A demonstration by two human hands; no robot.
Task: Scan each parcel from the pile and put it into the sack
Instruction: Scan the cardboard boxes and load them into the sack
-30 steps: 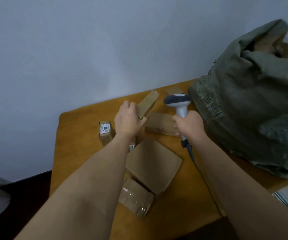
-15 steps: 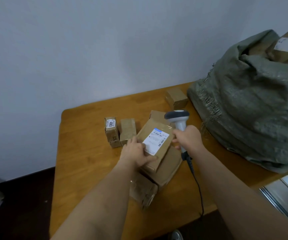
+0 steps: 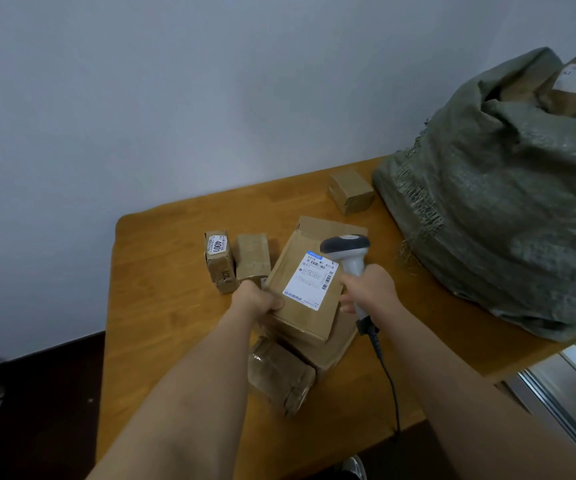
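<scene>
My left hand grips the near left corner of a brown cardboard parcel, held above the pile with its white label facing up. My right hand holds a grey and white handheld scanner by its handle, its head just to the right of the label. A black cable runs from the scanner toward the table's front edge. The green woven sack stands at the right on the table, with labelled boxes showing in its open top.
On the wooden table lie more parcels: a small box marked 4001, a taped box beside it, a flat box under the held one, a wrapped parcel near me and a small box by the sack.
My left hand has lifted the parcel off the pile, turned its label up and brought it nearer. The scanner has come beside the label.
</scene>
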